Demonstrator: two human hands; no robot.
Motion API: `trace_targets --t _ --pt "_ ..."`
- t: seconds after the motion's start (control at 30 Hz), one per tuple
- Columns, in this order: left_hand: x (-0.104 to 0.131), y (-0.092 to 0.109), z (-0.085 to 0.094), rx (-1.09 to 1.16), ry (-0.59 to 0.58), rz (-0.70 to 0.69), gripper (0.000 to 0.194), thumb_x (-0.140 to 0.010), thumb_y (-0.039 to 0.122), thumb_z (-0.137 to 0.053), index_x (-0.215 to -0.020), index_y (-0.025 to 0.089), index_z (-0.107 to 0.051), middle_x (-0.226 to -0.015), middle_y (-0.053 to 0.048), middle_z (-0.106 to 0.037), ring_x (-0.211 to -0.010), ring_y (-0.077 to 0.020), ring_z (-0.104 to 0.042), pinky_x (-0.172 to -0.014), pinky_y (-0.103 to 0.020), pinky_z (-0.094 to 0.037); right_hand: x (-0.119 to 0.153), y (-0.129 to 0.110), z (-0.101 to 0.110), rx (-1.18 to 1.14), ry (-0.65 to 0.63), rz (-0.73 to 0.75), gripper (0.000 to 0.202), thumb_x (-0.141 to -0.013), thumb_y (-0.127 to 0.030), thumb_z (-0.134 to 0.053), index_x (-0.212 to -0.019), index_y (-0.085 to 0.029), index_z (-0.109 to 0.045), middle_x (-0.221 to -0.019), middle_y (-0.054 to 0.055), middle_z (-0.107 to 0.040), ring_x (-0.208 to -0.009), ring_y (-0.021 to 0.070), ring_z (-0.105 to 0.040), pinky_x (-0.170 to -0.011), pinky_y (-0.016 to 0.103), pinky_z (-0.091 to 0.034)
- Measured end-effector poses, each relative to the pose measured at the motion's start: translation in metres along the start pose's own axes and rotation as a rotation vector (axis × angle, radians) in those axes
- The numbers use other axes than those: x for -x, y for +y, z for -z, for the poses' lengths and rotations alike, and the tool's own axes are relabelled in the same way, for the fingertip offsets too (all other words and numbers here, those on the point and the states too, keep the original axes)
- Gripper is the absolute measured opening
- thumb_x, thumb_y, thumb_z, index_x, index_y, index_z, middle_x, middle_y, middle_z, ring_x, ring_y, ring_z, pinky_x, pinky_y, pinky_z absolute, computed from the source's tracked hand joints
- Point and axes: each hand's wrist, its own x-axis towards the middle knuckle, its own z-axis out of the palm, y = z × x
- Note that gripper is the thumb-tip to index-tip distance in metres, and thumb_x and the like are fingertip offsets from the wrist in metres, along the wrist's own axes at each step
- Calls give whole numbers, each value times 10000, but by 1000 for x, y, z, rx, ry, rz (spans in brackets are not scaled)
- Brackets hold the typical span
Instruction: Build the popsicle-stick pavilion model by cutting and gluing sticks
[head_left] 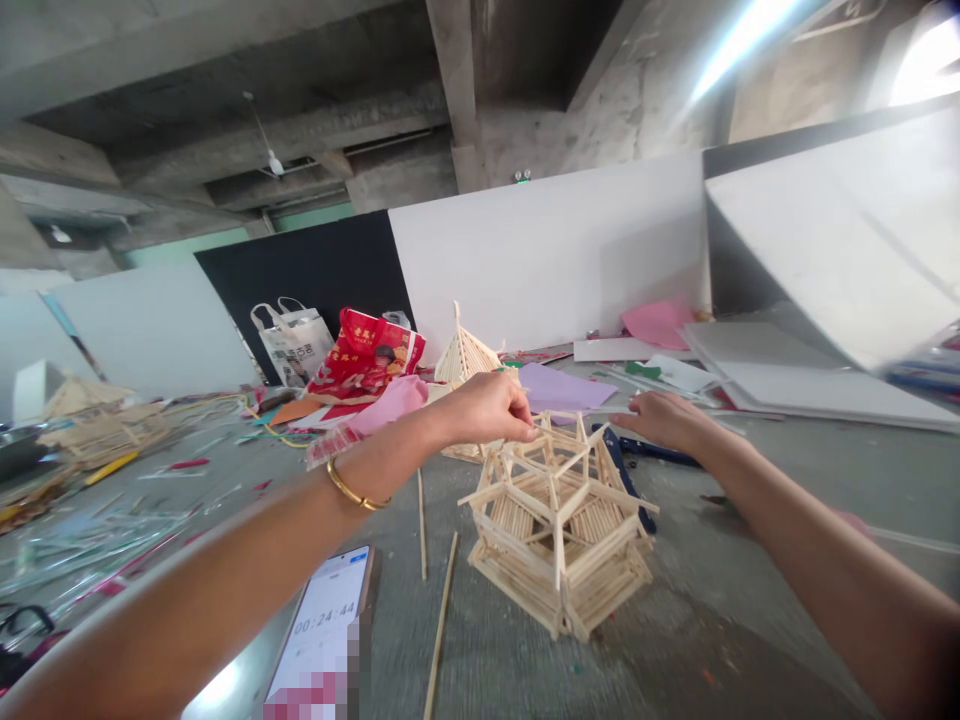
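A multi-sided framework of pale wooden sticks (559, 515) sits on the grey surface in front of me. My left hand (495, 408) is at its upper far-left edge, fingers curled into a pinch. Whatever that pinch holds, if anything, is hidden. My right hand (664, 418) hovers to the right of the framework with fingers stretched forward and nothing visible in them. Below and beside it lies a dark blue long-handled tool (660, 452), partly behind the framework; its kind is unclear. Behind my left hand stands a pointed stick roof (463, 350), its lower part partly covered.
Two loose sticks (441, 625) lie left of the framework, near a phone (319, 620) showing a timer. A red bag (367, 355), a white bag (296, 345) and coloured paper are farther back. White boards (810, 375) lie right; clear strips (97, 540) litter the left.
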Motion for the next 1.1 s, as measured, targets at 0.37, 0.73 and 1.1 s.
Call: trace_targets --t 0.37,0.73,1.1 --pt "-1 -1 0 2 -2 -14 163 -648 313 -591 -669 172 -669 -641 -9 -632 -594 -114 -510 -547 -250 -337 8 -2 9 -114 100 8 405 -815 -502 -447 -713 -134 -583 -681 39 -569 -671 131 -523 -653 293 -405" --pt "0 1 6 -17 -1 5 207 -665 332 -591 -758 178 -693 -670 -20 -653 -607 -126 -522 -549 -259 -330 73 -40 80 -512 -1 566 414 -770 -539 -494 -1085 -294 -604 -737 -24 -609 -649 103 -531 -583 223 -404" --pt "6 -2 16 12 18 -12 203 -676 320 -582 -757 169 -691 -691 -33 -651 -614 -125 -506 -552 -274 -317 83 -53 81 -335 44 627 221 -780 -390 -529 -964 -328 -632 -796 -59 -623 -668 89 -524 -562 216 -363"
